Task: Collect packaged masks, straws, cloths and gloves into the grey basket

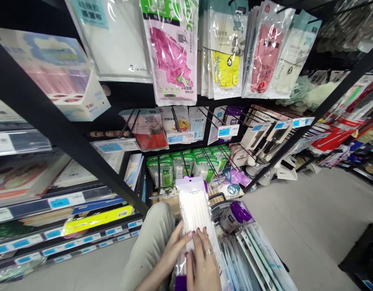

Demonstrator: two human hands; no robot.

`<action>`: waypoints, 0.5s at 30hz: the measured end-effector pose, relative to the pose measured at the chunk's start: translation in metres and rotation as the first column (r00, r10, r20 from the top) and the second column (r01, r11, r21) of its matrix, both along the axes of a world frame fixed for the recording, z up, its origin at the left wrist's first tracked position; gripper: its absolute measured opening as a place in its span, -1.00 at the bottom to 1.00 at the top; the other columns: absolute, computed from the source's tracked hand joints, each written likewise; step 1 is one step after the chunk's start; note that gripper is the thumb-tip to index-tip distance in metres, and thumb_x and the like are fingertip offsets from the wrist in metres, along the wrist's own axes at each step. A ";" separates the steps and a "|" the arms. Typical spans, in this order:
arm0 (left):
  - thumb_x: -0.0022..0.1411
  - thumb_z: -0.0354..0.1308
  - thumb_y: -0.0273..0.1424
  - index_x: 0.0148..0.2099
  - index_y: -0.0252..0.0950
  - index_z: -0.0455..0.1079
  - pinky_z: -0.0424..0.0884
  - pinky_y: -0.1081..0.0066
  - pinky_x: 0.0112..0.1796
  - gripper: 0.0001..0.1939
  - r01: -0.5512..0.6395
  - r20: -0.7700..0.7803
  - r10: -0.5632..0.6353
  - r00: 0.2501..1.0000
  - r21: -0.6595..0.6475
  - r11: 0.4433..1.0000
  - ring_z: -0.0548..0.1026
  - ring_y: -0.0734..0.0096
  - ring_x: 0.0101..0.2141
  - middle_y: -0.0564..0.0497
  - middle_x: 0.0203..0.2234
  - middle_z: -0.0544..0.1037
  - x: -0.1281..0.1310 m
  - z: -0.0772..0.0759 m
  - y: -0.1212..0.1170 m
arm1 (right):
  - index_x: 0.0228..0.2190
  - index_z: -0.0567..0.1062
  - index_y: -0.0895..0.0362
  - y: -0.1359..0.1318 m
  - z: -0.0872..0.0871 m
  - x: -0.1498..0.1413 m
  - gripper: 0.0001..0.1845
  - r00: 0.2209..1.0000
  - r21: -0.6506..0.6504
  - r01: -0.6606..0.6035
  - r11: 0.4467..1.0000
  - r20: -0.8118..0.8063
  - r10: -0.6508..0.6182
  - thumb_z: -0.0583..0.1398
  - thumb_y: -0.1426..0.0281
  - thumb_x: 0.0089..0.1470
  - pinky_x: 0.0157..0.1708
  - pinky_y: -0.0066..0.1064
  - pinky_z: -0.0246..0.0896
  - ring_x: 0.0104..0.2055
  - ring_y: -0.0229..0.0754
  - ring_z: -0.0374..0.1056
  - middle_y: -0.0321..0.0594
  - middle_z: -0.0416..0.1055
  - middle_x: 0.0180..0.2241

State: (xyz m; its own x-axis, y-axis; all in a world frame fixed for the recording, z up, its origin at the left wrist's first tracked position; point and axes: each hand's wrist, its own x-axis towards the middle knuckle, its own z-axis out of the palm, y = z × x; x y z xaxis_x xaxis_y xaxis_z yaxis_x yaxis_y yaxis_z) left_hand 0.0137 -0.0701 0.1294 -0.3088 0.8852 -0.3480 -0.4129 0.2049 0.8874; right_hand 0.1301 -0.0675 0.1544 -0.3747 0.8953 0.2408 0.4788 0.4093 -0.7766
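A long clear packet (pixel 194 202) with white, strip-like contents and purple edges stands upright in front of me. My left hand (pixel 176 246) grips its left edge, the thumb lying across the front. My right hand (pixel 203 258), a ring on one finger, presses on the lower front of the same packet, fingers bent. Just right of it are a purple-topped pack (pixel 236 216) and several flat pale-blue packs (pixel 250 254) standing on edge, with a dark curved basket rim (pixel 218 202) behind them.
My bent knee (pixel 156 230) is left of the packet. Ahead, hooks carry green-topped packs (pixel 206 165) low down and glove packs (pixel 174 56) higher up. A slanted black post (pixel 68 121) stands at left, another (pixel 295 125) at right. Grey floor (pixel 292 218) lies to the right.
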 end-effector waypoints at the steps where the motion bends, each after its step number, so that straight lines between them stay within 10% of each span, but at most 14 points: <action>1: 0.00 0.26 -0.10 0.17 -0.25 0.25 0.14 0.13 0.17 -0.29 0.004 0.024 -0.005 1.000 0.014 1.000 0.25 0.02 0.16 -0.11 0.14 0.36 -0.003 0.002 0.002 | -0.01 0.43 0.06 0.006 0.003 0.006 -0.60 0.999 -0.042 -0.042 0.998 -0.036 0.040 0.03 0.36 0.14 0.06 -0.07 0.25 0.18 0.08 0.16 -0.09 0.34 0.08; 7: 0.01 0.25 -0.16 0.12 -0.30 0.33 0.21 0.09 0.11 -0.37 0.014 0.022 -0.014 1.000 0.029 0.999 0.34 -0.03 0.08 -0.13 0.09 0.42 -0.020 0.001 0.004 | -0.26 0.55 0.05 0.067 0.034 0.046 -0.77 0.981 -0.298 -0.184 0.937 -0.115 0.156 0.14 0.32 0.07 -0.14 -0.25 0.34 -0.16 -0.04 0.42 -0.15 0.51 -0.22; 11: -0.03 0.28 -0.16 0.10 -0.26 0.37 0.17 0.06 0.12 -0.37 0.153 -0.025 -0.151 0.988 0.093 0.984 0.31 -0.07 0.10 -0.11 0.11 0.40 -0.025 0.001 0.006 | -0.18 0.50 0.04 0.114 0.061 0.061 -0.72 0.996 -0.087 -0.075 0.993 -0.050 0.070 0.18 0.31 0.01 -0.06 -0.19 0.26 -0.08 -0.01 0.36 -0.15 0.46 -0.14; 15: -0.03 0.27 -0.19 0.11 -0.22 0.36 0.11 0.07 0.15 -0.38 0.286 -0.072 -0.278 0.958 0.139 0.948 0.24 -0.06 0.14 -0.06 0.15 0.35 -0.024 0.008 0.009 | 0.00 0.38 0.02 0.156 0.098 0.061 -0.46 0.955 0.156 -0.219 0.963 0.235 0.179 0.25 0.33 -0.07 0.07 -0.10 0.11 0.09 0.04 0.20 -0.15 0.35 0.01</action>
